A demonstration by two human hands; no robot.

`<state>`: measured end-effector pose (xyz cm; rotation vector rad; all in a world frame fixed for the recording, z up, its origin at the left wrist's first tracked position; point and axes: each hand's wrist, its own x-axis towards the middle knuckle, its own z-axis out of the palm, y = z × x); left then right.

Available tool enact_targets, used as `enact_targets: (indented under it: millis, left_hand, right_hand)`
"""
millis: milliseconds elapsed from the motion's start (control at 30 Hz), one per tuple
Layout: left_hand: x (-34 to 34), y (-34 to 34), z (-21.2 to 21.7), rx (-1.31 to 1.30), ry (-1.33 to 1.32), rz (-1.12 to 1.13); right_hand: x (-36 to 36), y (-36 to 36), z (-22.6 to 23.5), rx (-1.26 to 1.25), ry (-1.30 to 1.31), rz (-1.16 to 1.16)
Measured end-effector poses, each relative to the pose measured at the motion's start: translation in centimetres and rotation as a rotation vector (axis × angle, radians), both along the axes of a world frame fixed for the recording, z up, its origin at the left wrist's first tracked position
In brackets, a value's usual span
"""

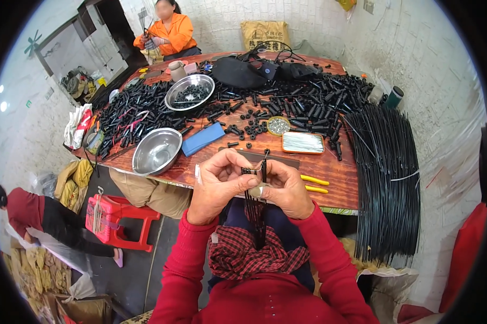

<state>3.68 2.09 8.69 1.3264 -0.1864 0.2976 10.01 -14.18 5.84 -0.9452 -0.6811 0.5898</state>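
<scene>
Above my lap, at the table's near edge, both hands are closed around a small black umbrella-frame piece. My left hand (pixel 219 183) pinches a short black notched part (pixel 249 171) between thumb and fingers. My right hand (pixel 284 186) grips a slim black stem beside it, and a thin bright wire (pixel 263 160) shows near its fingertips. From between the hands a bunch of thin black ribs (pixel 254 216) hangs down toward a red-and-black checked cloth (pixel 243 254) on my lap. Pale wrapping covers part of my right thumb. My fingers hide where the parts join.
Yellow-handled pliers (pixel 314 183) lie right of my hands. Beyond are a tray of thin pins (pixel 302 143), a dish of small metal bits (pixel 278 126), steel bowls (pixel 157 151) and heaped black tubes (pixel 308 102). Black rods (pixel 386 183) stand right; a red stool (pixel 119 221) and two people are left.
</scene>
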Motion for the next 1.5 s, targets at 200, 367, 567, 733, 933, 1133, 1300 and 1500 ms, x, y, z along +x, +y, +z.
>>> enact_targets:
  millis: [200,367,567,733,933,1133,1300,1500]
  left_hand:
    - [-0.4,0.1,0.2,0.003,0.014,0.016]
    - [-0.4,0.6,-0.1,-0.047,0.007,-0.057]
    - [-0.9,0.6,0.4,0.001,-0.037,-0.117]
    - [-1.9,0.7,0.5,0.105,-0.165,-0.092]
    - [-4.3,0.3,0.7,0.207,-0.163,0.122]
    - [-4.4,1.3,1.0,0.17,-0.202,-0.008]
    - [-1.6,2.8,1.2,0.306,-0.288,-0.152]
    - [8.6,3.5,-3.2,0.463,0.17,0.066]
  right_hand:
    - [0.0,-0.2,-0.2,-0.045,-0.005,0.03]
    - [-0.4,-0.3,0.2,-0.038,0.005,0.053]
    - [-0.8,-0.3,0.2,-0.083,-0.05,0.024]
    - [-2.8,-0.7,1.5,-0.147,-0.104,-0.039]
    - [-4.6,-0.4,1.2,-0.047,0.014,0.022]
    - [-5.3,-0.5,1.2,-0.001,-0.095,0.01]
    - [-4.5,-0.9,0.6,-0.134,-0.106,0.004]
    - [-2.5,-1.3,0.4,-0.081,0.018,0.076]
